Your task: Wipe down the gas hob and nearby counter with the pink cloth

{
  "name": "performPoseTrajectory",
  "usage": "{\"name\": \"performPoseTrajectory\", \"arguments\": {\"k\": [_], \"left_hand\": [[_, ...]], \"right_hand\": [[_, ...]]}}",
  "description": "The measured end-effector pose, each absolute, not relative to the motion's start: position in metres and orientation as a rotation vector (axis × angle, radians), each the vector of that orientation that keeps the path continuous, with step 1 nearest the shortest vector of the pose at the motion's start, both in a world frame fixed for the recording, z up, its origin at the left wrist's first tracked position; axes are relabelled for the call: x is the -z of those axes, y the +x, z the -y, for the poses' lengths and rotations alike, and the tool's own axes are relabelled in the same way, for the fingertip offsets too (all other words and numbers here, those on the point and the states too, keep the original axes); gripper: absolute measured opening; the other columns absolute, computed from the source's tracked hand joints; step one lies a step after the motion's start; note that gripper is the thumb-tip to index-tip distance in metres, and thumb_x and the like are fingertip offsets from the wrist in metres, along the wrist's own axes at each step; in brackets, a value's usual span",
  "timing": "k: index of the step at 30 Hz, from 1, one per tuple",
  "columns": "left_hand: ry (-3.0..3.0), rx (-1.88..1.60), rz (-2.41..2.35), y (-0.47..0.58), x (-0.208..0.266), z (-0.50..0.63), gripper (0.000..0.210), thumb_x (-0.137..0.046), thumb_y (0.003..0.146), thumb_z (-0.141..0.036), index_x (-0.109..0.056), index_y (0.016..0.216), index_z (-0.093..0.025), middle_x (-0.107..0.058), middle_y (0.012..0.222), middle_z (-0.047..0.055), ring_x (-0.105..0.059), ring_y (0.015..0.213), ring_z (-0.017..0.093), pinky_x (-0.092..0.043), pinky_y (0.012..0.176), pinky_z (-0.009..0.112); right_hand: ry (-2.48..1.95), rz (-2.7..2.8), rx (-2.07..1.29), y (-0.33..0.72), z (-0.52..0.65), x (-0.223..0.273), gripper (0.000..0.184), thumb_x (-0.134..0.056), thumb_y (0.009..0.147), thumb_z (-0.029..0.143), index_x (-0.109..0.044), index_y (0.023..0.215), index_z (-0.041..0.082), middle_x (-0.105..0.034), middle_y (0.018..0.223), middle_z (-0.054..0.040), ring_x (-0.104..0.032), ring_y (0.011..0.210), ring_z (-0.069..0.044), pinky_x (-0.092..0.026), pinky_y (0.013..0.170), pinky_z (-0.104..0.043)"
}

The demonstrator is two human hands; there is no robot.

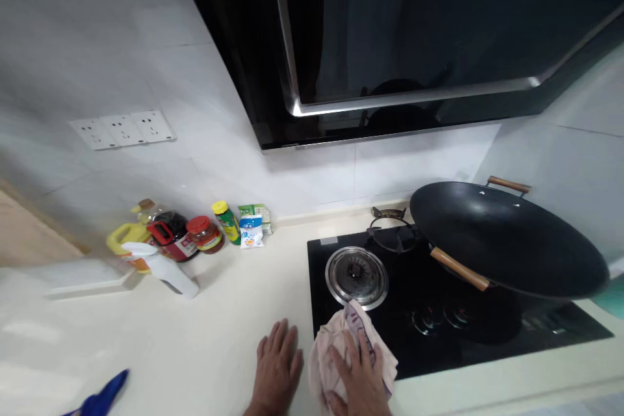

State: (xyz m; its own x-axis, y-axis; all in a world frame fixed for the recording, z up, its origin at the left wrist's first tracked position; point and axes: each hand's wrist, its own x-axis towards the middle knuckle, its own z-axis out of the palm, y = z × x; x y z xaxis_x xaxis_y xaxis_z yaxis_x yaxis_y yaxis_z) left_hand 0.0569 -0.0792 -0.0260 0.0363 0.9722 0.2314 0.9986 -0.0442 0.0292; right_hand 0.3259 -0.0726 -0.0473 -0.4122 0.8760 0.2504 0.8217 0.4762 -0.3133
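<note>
Range hood (414, 26), black, overhanging above and behind the cooktop. Countertop (234, 312), pale, extending left of and in front of the cooktop. Cooktop (414, 354), black, taken as reference. Wok (507, 240), dark, wooden handles, over the cooktop's right part. Cloth (331, 333), pale pink, bunched across the cooktop's near left corner, partly on the countertop. Right hand (361, 377) on top of the cloth, fingers spread; whether any fabric is pinched beneath cannot be told. Left hand (277, 367) palm down on the countertop just left of the cooktop, holding nothing, fingers slightly apart. Left of the cooktop, toward the wall: dark sauce bottle (175, 237), white spray bottle (168, 271). Exposed burner (357, 273) on the cooktop's left part, just beyond the cloth. Smaller items, left of the cooktop's rear corner: red-lidded jar (205, 234), yellow-capped container (227, 222), blue-and-white packet (251, 232).
</note>
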Motion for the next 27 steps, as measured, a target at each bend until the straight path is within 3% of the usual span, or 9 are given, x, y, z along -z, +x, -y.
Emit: {"name": "performPoseTrajectory", "arguments": {"k": [3,5,9,13,18,22,25,27], "left_hand": [[-2.158,0.302,2.033,0.056,0.028,0.079,0.049,-0.046,0.099,-0.039,-0.058,0.146,-0.031,-0.055,0.157,0.009,-0.049,0.145,0.030,-0.043,0.113,0.053],[-2.150,0.320,2.017,0.055,0.031,0.079,0.049,-0.046,0.099,-0.039,-0.058,0.146,-0.031,-0.055,0.157,0.010,-0.050,0.145,0.030,-0.043,0.113,0.054],[-2.137,0.359,1.999,0.054,0.037,0.079,0.048,-0.046,0.100,-0.040,-0.058,0.145,-0.032,-0.055,0.157,0.009,-0.050,0.144,0.030,-0.043,0.113,0.053],[-2.139,0.358,2.015,0.055,0.039,0.080,0.048,-0.046,0.100,-0.040,-0.056,0.147,-0.032,-0.054,0.158,0.009,-0.049,0.145,0.030,-0.042,0.115,0.054],[-2.143,0.368,2.023,0.056,0.039,0.081,0.049,-0.044,0.101,-0.039,-0.054,0.148,-0.031,-0.053,0.159,0.009,-0.048,0.146,0.029,-0.040,0.116,0.054],[-2.140,0.376,2.024,0.056,0.040,0.080,0.049,-0.045,0.100,-0.039,-0.055,0.148,-0.031,-0.053,0.159,0.009,-0.047,0.146,0.029,-0.039,0.116,0.054],[-2.138,0.386,2.025,0.056,0.041,0.079,0.049,-0.046,0.100,-0.039,-0.057,0.147,-0.031,-0.054,0.158,0.009,-0.047,0.146,0.029,-0.038,0.117,0.053],[-2.138,0.389,2.023,0.056,0.042,0.079,0.048,-0.047,0.100,-0.040,-0.057,0.146,-0.031,-0.055,0.157,0.009,-0.048,0.145,0.029,-0.039,0.116,0.053]], "right_hand": [[-1.483,2.446,-0.358,0.320,0.075,0.043,0.066,-0.065,0.088,0.064,-0.050,0.150,0.047,-0.034,0.170,-0.0052,-0.028,0.152,-0.051,-0.024,0.112,-0.078],[-1.503,2.455,-0.393,0.336,0.073,0.038,0.058,-0.060,0.092,0.065,-0.055,0.146,0.047,-0.038,0.168,-0.0028,-0.031,0.152,-0.046,-0.025,0.115,-0.074],[-1.775,2.311,-0.179,0.384,0.063,0.027,0.041,-0.063,0.095,0.056,-0.069,0.132,0.037,-0.054,0.155,-0.0057,-0.046,0.143,-0.039,-0.037,0.116,-0.063],[-1.992,2.169,-0.065,0.410,0.050,0.016,0.040,-0.065,0.099,0.045,-0.062,0.133,0.023,-0.061,0.138,-0.0095,-0.063,0.118,-0.025,-0.055,0.100,-0.049],[-2.039,2.135,-0.071,0.392,0.032,0.009,0.042,-0.066,0.099,0.044,-0.061,0.133,0.020,-0.062,0.134,-0.0093,-0.065,0.113,-0.023,-0.058,0.095,-0.046],[-2.020,2.145,-0.090,0.360,0.039,0.010,0.045,-0.064,0.099,0.047,-0.060,0.138,0.025,-0.057,0.146,-0.0108,-0.058,0.128,-0.031,-0.050,0.105,-0.057],[-1.879,2.198,-0.069,0.329,0.064,0.025,0.047,-0.060,0.096,0.056,-0.061,0.140,0.039,-0.050,0.158,-0.0086,-0.042,0.145,-0.045,-0.032,0.112,-0.072],[-1.640,2.258,0.010,0.307,0.085,0.043,0.051,-0.060,0.091,0.063,-0.062,0.138,0.043,-0.051,0.158,-0.0084,-0.040,0.145,-0.049,-0.022,0.112,-0.077]]}}
